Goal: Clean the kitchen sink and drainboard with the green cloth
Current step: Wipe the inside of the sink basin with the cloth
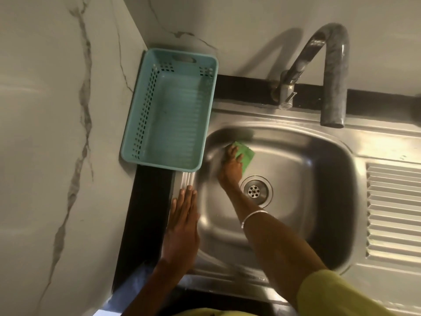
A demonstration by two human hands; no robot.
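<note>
Right hand (pixel 230 166) is down in the sink (pixel 296 224), fingers spread and pressing the green cloth (pixel 245 156) against the basin's far-left wall, just beyond the drain (pixel 256 190). Left hand (pixel 182 229) lies flat and open, holding nothing, on the sink's left rim. A teal basket (pixel 168 108) sits on the counter (pixel 148 213) beyond that rim, the tap (pixel 328 71) arches behind the sink, and the ribbed drainboard (pixel 394 210) lies right of the basin.

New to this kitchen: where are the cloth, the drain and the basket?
cloth (pixel 247 155), head view, its bare green middle.
drain (pixel 254 192), head view, the holed centre.
basket (pixel 145 106), head view, its perforated left wall.
</note>
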